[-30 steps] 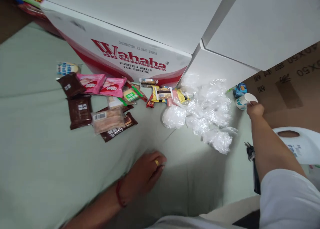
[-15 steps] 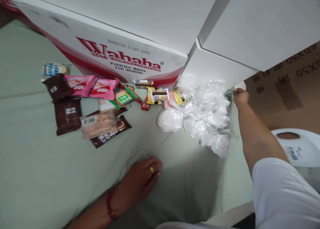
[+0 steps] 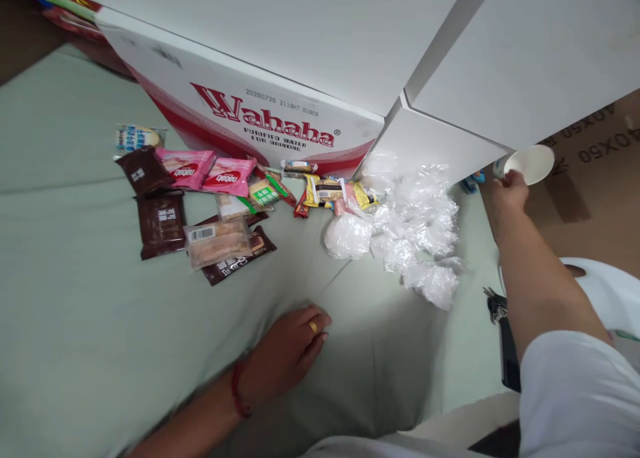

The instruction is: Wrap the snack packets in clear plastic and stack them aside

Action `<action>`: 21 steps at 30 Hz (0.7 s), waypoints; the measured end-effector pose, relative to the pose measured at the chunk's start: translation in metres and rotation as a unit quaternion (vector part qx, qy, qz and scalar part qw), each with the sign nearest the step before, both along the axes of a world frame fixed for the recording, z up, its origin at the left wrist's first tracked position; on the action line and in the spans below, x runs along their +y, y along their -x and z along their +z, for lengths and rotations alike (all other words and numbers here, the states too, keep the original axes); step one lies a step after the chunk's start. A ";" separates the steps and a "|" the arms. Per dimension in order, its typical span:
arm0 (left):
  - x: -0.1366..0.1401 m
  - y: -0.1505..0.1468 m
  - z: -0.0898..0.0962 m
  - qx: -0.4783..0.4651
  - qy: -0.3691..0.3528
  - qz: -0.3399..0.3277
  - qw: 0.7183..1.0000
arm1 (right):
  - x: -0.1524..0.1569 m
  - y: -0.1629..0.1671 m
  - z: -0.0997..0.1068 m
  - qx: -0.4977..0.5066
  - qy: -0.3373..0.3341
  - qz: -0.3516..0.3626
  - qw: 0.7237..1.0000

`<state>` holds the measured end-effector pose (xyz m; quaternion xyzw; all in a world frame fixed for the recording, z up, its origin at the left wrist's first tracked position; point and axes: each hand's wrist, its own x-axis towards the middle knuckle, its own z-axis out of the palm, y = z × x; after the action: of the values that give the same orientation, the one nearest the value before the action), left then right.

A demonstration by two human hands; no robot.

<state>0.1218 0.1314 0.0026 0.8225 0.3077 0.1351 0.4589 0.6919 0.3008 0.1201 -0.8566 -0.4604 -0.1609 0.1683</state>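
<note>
My right hand (image 3: 510,191) reaches out at the right and grips a white paper cup (image 3: 533,165) by its side. The cup is tilted, with its round mouth showing. My left hand (image 3: 290,345), with a gold ring and a red bracelet, rests on the pale green sheet (image 3: 75,325). Its fingers are curled in, and nothing shows in them. Beyond it lie crumpled clear plastic bags (image 3: 415,211). Packaged snacks lie further left, among them pink packets (image 3: 227,176), dark brown packets (image 3: 161,225), a clear pack (image 3: 219,241) and a yellow packet (image 3: 325,190).
A Wahaha water carton (image 3: 280,121) and other white boxes (image 3: 435,145) line the back. To the right are a brown cardboard box (image 3: 580,198), a white plastic jug (image 3: 607,285), keys (image 3: 495,305) and a black object (image 3: 509,361). A small blue packet (image 3: 473,180) lies near the cup.
My right hand has moved right with the paper cup, whose mouth now shows more fully. The blue packet and keys have come into sight. My left hand stays on the sheet; the view has shifted slightly.
</note>
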 end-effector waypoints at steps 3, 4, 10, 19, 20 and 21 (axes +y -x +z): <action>0.002 -0.001 0.000 -0.005 -0.003 -0.007 1.000 | 0.019 0.014 0.017 0.108 -0.014 0.018 0.994; 0.002 -0.001 0.000 -0.005 -0.006 -0.008 1.000 | 0.021 0.022 0.020 0.141 -0.016 0.029 0.990; 0.000 0.007 0.013 -0.036 -0.041 -0.002 0.999 | -0.042 0.088 0.015 0.228 -0.088 0.049 0.969; 0.072 0.084 0.060 -0.097 -0.139 0.337 0.926 | -0.282 0.301 -0.056 0.068 0.015 0.492 0.868; 0.097 0.098 0.058 -0.073 -0.141 0.404 0.901 | -0.293 0.319 -0.070 0.096 0.031 0.508 0.856; 0.125 0.112 0.055 -0.048 -0.150 0.461 0.873 | -0.302 0.334 -0.082 0.115 0.040 0.509 0.852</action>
<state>0.0093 0.2566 0.0574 0.6392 0.6055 0.4148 0.2296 0.3574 -0.0007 0.0381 -0.5206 -0.8155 0.0649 0.2442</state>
